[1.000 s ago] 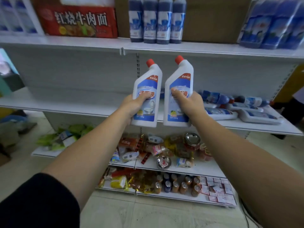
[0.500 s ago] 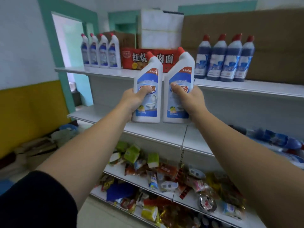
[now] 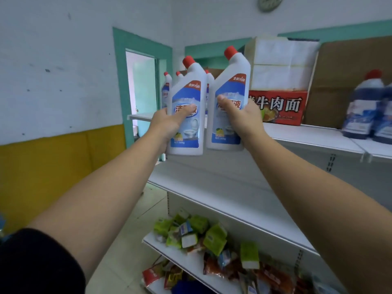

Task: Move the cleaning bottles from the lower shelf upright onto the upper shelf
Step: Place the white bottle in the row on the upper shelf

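I hold two white cleaning bottles with red caps and blue labels, both upright and side by side in the air. My left hand (image 3: 167, 122) grips the left bottle (image 3: 186, 92) around its middle. My right hand (image 3: 246, 119) grips the right bottle (image 3: 231, 81) the same way. Both bottles hang in front of the left end of the upper shelf (image 3: 307, 134), their bases a little below its edge. Several matching white bottles (image 3: 166, 90) stand upright on that shelf behind the left one, mostly hidden. The lower shelf (image 3: 212, 183) beneath is bare where I see it.
A red noodle carton (image 3: 282, 107) with white boxes (image 3: 282, 64) on top sits on the upper shelf right of the bottles. Dark blue bottles (image 3: 364, 111) stand further right. Snack packets (image 3: 191, 232) fill the shelves below. A teal-framed doorway (image 3: 141, 92) lies left.
Both hands have carried the bottles up and to the left along the shelving. The view has swung left, and the standing white bottles now sit right behind the left bottle.
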A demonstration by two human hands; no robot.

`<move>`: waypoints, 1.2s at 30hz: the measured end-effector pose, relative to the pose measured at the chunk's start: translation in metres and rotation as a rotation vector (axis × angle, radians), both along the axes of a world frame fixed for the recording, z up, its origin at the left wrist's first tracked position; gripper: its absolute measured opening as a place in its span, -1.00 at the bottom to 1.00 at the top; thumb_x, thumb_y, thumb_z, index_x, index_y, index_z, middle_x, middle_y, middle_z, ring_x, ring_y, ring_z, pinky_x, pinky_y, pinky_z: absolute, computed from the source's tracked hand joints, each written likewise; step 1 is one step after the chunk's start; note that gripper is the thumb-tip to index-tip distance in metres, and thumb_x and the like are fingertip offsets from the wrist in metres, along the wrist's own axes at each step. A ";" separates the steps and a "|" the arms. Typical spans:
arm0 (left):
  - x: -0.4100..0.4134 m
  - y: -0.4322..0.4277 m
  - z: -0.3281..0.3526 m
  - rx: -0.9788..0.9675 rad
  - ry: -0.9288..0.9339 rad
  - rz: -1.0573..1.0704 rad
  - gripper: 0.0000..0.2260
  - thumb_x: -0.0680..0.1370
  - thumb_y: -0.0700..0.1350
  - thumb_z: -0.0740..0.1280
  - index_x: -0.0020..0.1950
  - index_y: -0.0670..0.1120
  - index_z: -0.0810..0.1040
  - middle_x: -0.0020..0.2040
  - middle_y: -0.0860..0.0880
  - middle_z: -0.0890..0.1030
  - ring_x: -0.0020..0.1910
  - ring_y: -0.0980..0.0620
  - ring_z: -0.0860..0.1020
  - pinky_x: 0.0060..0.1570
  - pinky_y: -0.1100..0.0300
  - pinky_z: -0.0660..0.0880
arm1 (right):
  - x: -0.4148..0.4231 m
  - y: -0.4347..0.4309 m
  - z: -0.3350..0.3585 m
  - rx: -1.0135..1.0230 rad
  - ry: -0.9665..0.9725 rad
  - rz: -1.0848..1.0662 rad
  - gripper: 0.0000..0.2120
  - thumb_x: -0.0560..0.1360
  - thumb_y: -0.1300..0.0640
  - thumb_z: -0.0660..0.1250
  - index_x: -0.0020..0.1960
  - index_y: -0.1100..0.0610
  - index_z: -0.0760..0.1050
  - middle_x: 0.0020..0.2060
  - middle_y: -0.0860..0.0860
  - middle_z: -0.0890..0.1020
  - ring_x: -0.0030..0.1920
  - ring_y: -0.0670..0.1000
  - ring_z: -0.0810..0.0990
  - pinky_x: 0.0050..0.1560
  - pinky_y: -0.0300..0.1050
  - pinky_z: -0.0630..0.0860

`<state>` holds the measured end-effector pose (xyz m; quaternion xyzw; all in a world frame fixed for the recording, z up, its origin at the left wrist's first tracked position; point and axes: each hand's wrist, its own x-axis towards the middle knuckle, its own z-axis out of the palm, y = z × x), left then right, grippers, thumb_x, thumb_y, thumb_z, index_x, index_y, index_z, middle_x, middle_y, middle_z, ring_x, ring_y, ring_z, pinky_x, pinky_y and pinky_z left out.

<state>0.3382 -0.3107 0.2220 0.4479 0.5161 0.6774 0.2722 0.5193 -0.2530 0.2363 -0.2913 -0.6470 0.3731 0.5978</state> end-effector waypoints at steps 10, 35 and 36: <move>-0.113 0.132 0.034 0.134 0.080 0.117 -0.73 0.46 0.01 0.53 0.08 -0.05 0.62 -0.07 -0.05 0.74 -0.21 -0.04 0.73 -0.27 0.09 0.65 | -0.103 0.142 0.041 0.116 -0.017 0.013 -0.70 0.41 -0.14 0.51 0.02 -0.01 0.56 -0.08 -0.03 0.72 -0.06 -0.01 0.72 0.03 0.09 0.67; -0.375 0.419 0.043 0.047 0.191 -0.395 -0.41 0.32 0.19 0.52 0.25 -0.08 0.59 0.05 -0.07 0.73 0.01 -0.12 0.71 0.04 -0.12 0.63 | -0.352 0.362 0.033 -0.376 0.137 -0.152 -0.52 0.34 0.00 0.61 0.18 0.03 0.51 0.04 0.04 0.69 0.07 0.18 0.66 0.16 0.33 0.54; -0.381 0.425 0.041 0.043 0.186 -0.419 -0.44 0.35 0.16 0.52 0.26 -0.08 0.58 0.06 -0.07 0.73 0.03 -0.13 0.71 0.04 -0.12 0.63 | -0.358 0.363 0.031 -0.386 0.143 -0.165 -0.54 0.36 0.01 0.60 0.18 0.04 0.51 0.04 0.04 0.69 0.07 0.18 0.65 0.17 0.31 0.54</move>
